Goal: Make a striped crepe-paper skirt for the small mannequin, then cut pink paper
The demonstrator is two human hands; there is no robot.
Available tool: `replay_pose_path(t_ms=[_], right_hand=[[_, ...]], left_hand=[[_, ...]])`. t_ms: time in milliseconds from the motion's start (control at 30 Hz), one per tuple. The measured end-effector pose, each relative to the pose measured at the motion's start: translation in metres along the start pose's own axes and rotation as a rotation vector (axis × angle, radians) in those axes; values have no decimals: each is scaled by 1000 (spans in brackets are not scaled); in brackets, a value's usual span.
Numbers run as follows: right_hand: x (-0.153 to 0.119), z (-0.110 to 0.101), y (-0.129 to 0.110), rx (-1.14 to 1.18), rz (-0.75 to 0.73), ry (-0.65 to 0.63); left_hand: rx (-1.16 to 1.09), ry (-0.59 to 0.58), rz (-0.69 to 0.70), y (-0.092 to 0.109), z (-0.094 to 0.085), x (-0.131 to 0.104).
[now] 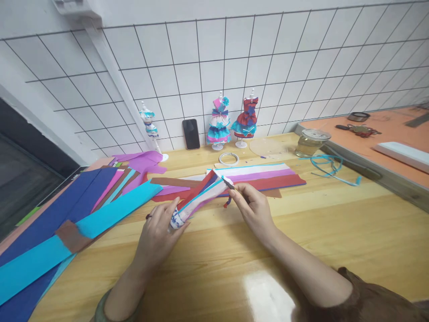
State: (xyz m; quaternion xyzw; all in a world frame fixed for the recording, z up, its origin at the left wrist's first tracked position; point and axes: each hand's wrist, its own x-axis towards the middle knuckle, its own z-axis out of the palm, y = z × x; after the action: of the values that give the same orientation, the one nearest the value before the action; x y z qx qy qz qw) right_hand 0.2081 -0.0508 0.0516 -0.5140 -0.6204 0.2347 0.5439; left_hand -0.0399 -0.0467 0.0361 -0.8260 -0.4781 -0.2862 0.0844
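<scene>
My left hand (162,232) is wrapped round a small form (176,220) with a white and blue patterned surface. From it, strips of red, white, light blue and purple paper (203,197) stretch up and to the right. My right hand (252,208) pinches a thin dark pointed tool (228,183), whose tip is at the upper end of the strips. Just left of my right fingers, a small red and blue piece (228,202) hangs or lies; which one is unclear. Behind, flat layered strips (268,178) in white, purple and red lie on the wooden table (318,250).
Blue, navy and brown paper sheets (124,210) cover the left side. Three dressed miniature mannequins (246,118) and a phone (191,134) stand by the tiled wall. A white ring (229,158), a glass jar (310,142) and blue ribbon (326,165) are farther back.
</scene>
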Motion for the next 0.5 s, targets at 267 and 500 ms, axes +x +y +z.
replay_pose_path(t_ms=[267,500], right_hand=[[0,0,-2,75,36,20],[13,-5,7,458,300,183]], left_hand=[[-25,-10,-24,-2,0,-1],[-260,-54,-313,-2,-5,0]])
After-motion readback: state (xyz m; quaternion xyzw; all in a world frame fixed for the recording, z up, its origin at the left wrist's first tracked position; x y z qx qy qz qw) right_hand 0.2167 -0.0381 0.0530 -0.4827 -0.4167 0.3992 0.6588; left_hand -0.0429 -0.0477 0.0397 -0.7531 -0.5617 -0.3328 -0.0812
